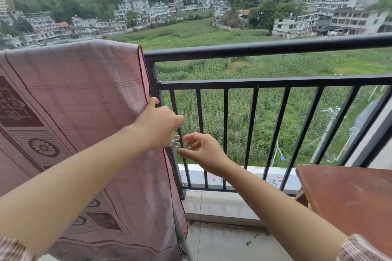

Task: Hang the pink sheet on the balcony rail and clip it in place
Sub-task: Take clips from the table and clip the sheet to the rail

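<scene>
Here, left hand [158, 125] tight round clips [176, 143]

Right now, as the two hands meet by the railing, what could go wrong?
1. The white clips hang from the left hand beside the open bars. If they are fumbled as the right hand reaches in, one could fall through.
2. No clip is visible on the pink sheet draped over the rail, so wind might pull it off.

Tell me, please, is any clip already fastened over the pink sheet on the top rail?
No, the only white clips in view hang from the left hand, beside the pink sheet, well below the top rail.
</scene>
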